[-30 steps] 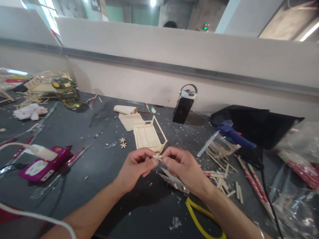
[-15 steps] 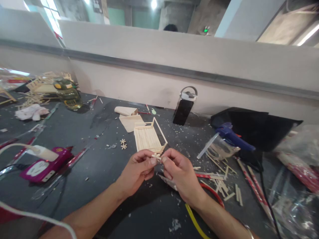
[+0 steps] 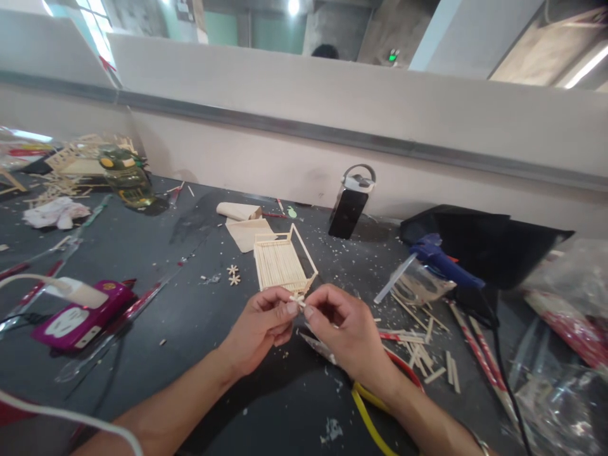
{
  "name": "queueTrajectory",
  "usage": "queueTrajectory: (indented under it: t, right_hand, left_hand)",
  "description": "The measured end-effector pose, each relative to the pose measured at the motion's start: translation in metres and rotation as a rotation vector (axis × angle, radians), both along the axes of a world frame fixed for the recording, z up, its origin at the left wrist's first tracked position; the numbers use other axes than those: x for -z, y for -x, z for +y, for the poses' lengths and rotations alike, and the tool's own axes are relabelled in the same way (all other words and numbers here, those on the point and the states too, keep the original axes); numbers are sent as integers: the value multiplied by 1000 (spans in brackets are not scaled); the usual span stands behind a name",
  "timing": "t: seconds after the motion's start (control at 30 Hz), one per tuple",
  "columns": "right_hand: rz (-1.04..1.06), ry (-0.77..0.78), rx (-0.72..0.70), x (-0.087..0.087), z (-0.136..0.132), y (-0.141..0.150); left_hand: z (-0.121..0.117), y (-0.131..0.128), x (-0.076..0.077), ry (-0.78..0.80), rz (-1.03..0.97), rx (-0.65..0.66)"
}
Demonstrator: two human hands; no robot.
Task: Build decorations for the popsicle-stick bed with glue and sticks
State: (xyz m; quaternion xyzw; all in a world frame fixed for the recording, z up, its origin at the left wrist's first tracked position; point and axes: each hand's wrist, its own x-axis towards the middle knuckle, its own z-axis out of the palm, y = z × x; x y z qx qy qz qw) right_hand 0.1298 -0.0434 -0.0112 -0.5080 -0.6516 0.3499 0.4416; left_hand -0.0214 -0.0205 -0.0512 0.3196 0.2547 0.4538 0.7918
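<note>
Yellow-handled cutters are partly covered by the right hand. One tiny wooden piece is pinched by that hand and the left hand, just in front of a little stick model. Farther back, a black bottle is seen.

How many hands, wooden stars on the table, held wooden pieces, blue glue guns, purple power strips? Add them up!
Left hand, right hand: 2
Wooden stars: 2
Held wooden piece: 1
Blue glue gun: 1
Purple power strip: 1
Total: 7
</note>
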Motion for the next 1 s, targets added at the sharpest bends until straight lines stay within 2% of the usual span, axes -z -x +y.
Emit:
queueTrajectory:
  t: [0.17, 0.47, 0.67, 0.73, 0.87, 0.93, 1.0]
  right_hand:
    - [-67, -7, -66, -2, 1, -6]
    - [-100, -10, 18, -2, -1, 4]
    - [-58, -12, -19, -6, -3, -5]
    - [-124, 18, -103, -8, -3, -8]
    - [-415, 91, -273, -9, -7, -11]
    - [-516, 89, -312, -9, -11, -13]
    - [-546, 81, -294, -11, -14, -16]
  left_hand:
    - [1, 2, 0, -5, -4, 34]
    - [-2, 0, -6, 9, 46, 30]
    - [1, 6, -5, 36, -45, 35]
    - [2, 8, -6, 38, -49, 49]
    - [4, 10, -10, 37, -27, -1]
    - [5, 11, -12, 32, -17, -34]
    - [6, 11, -12, 35, 1, -50]
